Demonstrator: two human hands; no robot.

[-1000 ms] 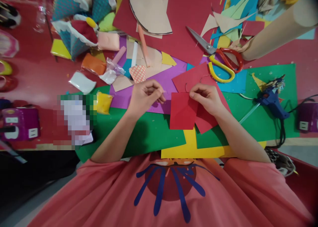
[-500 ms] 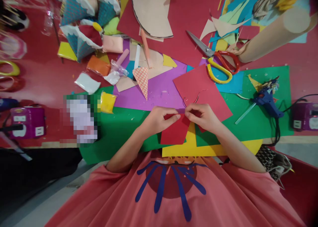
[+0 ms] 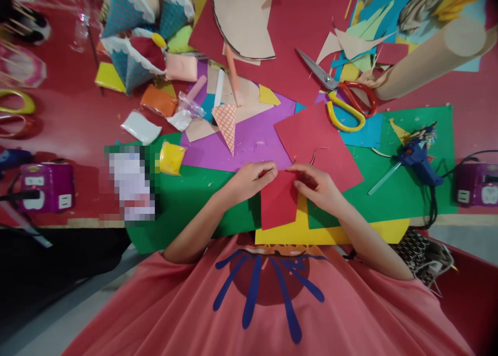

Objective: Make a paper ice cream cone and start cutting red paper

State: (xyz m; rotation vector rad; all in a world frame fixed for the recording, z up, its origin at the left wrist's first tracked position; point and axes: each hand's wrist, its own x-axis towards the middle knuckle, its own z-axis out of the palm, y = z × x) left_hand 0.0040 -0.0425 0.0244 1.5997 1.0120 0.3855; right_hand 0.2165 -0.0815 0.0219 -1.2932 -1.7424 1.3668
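My left hand (image 3: 259, 179) pinches the top left of a small red paper piece (image 3: 278, 203), which hangs down in front of my chest. At the piece's upper right edge, my right hand (image 3: 317, 185) has its thumb and index finger apart, the index fingertip touching or very near the edge. Behind my right hand lies a larger red sheet (image 3: 319, 133) with thin curled strips (image 3: 314, 156) on it. Green sheets (image 3: 210, 190), a purple sheet (image 3: 257, 143) and a yellow sheet (image 3: 327, 235) lie under and around my hands.
Large scissors (image 3: 330, 86) lie open-bladed beyond the red sheet. A blue glue gun (image 3: 418, 159) with its cord is at right, near a cardboard tube (image 3: 431, 60). Left are a phone (image 3: 134, 182), clay packets (image 3: 171, 158) and paper cones (image 3: 132, 60).
My right thumb and index finger have spread apart from their pinch at the paper's edge. The red piece has shifted slightly right, still in my left hand.
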